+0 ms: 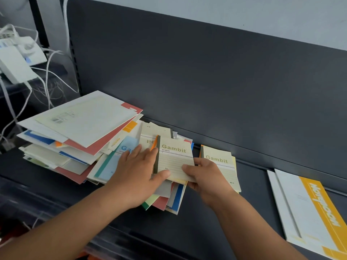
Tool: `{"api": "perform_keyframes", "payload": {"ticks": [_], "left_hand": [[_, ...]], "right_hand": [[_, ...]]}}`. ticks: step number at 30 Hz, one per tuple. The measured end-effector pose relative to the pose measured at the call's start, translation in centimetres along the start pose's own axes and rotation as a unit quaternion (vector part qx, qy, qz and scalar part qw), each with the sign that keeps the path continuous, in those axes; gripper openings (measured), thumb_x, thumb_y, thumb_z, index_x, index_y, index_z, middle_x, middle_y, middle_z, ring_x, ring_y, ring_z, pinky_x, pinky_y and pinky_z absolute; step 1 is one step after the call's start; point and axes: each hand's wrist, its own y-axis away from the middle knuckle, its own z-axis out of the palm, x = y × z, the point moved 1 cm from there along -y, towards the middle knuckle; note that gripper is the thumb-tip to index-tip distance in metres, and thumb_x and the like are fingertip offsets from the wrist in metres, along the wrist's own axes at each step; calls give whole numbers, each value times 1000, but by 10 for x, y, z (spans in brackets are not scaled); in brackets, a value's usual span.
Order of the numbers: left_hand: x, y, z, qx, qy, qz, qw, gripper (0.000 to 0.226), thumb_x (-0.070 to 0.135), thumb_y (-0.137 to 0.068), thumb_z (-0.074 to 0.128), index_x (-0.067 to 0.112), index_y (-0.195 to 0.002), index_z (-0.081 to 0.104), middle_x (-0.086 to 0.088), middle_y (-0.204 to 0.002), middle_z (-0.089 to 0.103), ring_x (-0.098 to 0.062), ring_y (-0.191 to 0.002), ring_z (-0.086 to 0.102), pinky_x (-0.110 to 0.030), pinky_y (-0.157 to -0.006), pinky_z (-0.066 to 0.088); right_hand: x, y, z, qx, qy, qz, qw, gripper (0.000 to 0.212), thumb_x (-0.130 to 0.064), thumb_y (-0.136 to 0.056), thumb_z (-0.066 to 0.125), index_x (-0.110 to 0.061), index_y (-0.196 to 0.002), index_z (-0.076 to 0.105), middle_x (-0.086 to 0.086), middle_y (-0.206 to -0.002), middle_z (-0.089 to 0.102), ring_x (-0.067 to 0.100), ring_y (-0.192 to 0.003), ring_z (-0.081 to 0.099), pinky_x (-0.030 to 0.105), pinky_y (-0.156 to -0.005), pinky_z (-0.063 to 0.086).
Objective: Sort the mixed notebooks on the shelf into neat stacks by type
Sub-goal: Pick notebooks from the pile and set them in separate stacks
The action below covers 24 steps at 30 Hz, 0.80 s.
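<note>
A messy pile of mixed notebooks [80, 132] covers the left of the dark shelf [253, 194]. A small cream Gambit notebook with a dark spine [174, 158] lies on the pile's right side. My right hand [204, 177] pinches its lower right corner, thumb on the cover. My left hand [139, 173] lies flat on the pile, fingers spread over a light blue notebook [112, 166], thumb touching the cream notebook's lower edge. A small stack of matching cream Gambit notebooks [221, 160] sits just to the right, partly behind my right hand.
Large white notebooks with a yellow band [308, 209] lie stacked at the far right of the shelf. The shelf's dark back panel [206, 81] rises behind. White boxes and loose cables [20, 62] hang at the left, beyond the shelf's upright.
</note>
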Motion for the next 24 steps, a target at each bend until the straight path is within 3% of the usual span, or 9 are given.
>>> {"api": "perform_keyframes", "payload": {"ticks": [2, 4, 7, 9, 12, 15, 18, 21, 24], "left_hand": [[3, -2, 2, 27, 53, 5, 998, 58, 56, -95, 33, 33, -147, 21, 12, -143, 39, -18, -139, 28, -46, -115, 28], [13, -3, 3, 49, 129, 15, 990, 49, 48, -96, 40, 39, -143, 27, 17, -131, 48, -12, -125, 44, -37, -101, 46], [39, -5, 6, 21, 238, 30, 971, 51, 36, -97, 47, 43, -143, 25, 24, -134, 47, -3, -120, 48, -23, -91, 51], [59, -10, 9, 17, 223, 52, 973, 56, 34, -97, 48, 39, -146, 22, 21, -138, 43, -5, -126, 45, -27, -99, 47], [83, -19, 16, 28, 109, 111, 987, 59, 35, -96, 48, 30, -148, 21, 13, -145, 37, -10, -134, 35, -27, -106, 34], [97, -31, 30, -7, -26, 139, 990, 68, 45, -98, 43, 22, -153, 9, 2, -157, 19, -17, -145, 15, -33, -117, 15], [100, -43, 45, -60, -117, 141, 981, 76, 57, -96, 33, 22, -154, -3, -2, -162, -3, -21, -148, -5, -39, -120, -3], [95, -49, 57, -93, -159, 126, 975, 79, 63, -94, 30, 23, -154, -3, -4, -162, -4, -24, -148, -7, -41, -120, -5], [92, -48, 59, -91, -170, 124, 973, 80, 64, -93, 30, 23, -154, -1, -5, -162, -1, -25, -149, -4, -40, -119, -4]], "right_hand": [[0, 1, -9, 11, -25, -6, 1000, 22, -5, -89, 65, -15, -109, 62, 6, -105, 71, 23, -97, 69, 39, -87, 58], [-1, 3, -20, 21, -43, -14, 999, 28, -4, -90, 63, -15, -116, 61, 6, -105, 73, 23, -97, 70, 39, -86, 58], [-2, 7, -39, 23, -48, -38, 998, 29, -4, -92, 59, -14, -119, 62, 7, -102, 74, 25, -98, 70, 48, -92, 55], [-3, 11, -57, 35, -58, -54, 996, 28, -3, -92, 58, -13, -118, 63, 8, -102, 74, 24, -96, 70, 43, -87, 57], [-6, 15, -89, 72, -68, -76, 992, 27, 0, -93, 56, -12, -116, 62, 7, -101, 74, 22, -92, 71, 30, -72, 55], [-2, 11, -115, 111, -39, -84, 989, 26, 2, -93, 55, -10, -115, 63, 7, -103, 73, 23, -94, 70, 30, -71, 56], [8, 2, -127, 156, 51, -82, 983, 27, -1, -90, 59, -9, -116, 64, 5, -104, 72, 22, -94, 68, 35, -79, 56], [17, -2, -128, 171, 194, -94, 961, 22, -10, -88, 62, -15, -109, 65, -4, -98, 70, 16, -92, 66, 25, -69, 50], [19, -3, -125, 161, 265, -92, 946, 24, -20, -88, 61, -21, -112, 62, -4, -103, 66, 18, -97, 62, 31, -78, 52]]}}
